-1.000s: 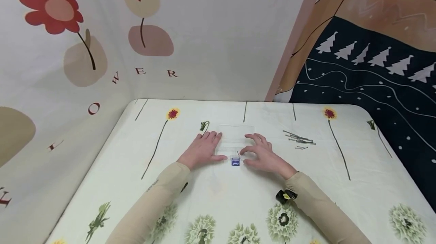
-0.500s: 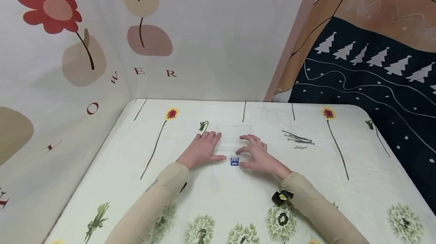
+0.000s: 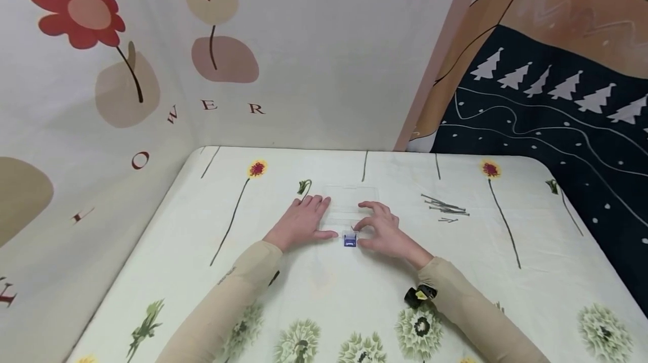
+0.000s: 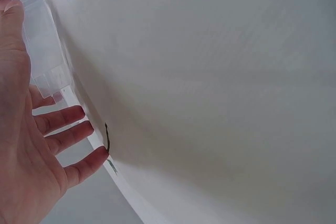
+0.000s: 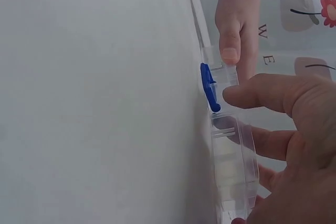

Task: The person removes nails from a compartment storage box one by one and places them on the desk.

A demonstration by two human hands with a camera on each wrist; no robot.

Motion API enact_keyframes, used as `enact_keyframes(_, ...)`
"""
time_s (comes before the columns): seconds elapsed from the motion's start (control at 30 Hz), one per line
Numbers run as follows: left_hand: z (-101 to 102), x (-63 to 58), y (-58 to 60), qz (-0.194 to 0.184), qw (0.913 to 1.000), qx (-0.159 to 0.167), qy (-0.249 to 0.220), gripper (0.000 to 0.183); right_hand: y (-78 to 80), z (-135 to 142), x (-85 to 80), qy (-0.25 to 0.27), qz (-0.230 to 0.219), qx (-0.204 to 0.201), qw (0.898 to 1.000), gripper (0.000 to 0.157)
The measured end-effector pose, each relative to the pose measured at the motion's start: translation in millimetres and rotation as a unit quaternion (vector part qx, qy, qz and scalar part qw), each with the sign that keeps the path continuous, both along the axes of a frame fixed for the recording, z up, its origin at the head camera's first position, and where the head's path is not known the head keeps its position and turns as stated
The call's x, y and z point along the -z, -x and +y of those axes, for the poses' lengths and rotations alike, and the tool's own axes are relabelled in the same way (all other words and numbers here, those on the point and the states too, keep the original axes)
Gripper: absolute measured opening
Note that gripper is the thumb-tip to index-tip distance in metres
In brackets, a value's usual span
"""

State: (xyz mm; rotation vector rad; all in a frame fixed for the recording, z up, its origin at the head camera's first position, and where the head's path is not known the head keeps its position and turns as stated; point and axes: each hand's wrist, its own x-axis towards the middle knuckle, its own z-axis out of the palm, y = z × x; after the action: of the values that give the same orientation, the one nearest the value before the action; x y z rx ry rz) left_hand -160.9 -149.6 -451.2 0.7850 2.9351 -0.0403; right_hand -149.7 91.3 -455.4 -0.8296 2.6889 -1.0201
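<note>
A clear plastic box (image 3: 349, 200) with a blue latch (image 3: 350, 240) at its front lies on the table. My left hand (image 3: 301, 222) rests at the box's left side, fingers spread and thumb near the front edge. In the left wrist view the box (image 4: 44, 40) shows beyond the thumb. My right hand (image 3: 385, 233) is over the box's right front, fingers bent and apart. The right wrist view shows the thumb (image 5: 247, 93) beside the blue latch (image 5: 209, 87), with a fingertip behind the clear wall. A tiny thin piece by the index fingertip is too small to identify.
To the right lie several long screws or nails (image 3: 444, 205), with a few shorter ones (image 3: 448, 220) in front of them. The table has a white flowered cloth (image 3: 324, 295). Printed fabric hangs behind and to the left and right.
My right hand has shifted slightly left, bringing its thumb and index finger nearer the blue latch. My left hand and the box stay in place.
</note>
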Motion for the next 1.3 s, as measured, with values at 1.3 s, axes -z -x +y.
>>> enact_keyframes(1.3,1,2.0,1.8,0.007,1.0000,0.002,0.002,0.093,-3.4,7,4.3,0.016,0.062,0.011,0.998,0.017)
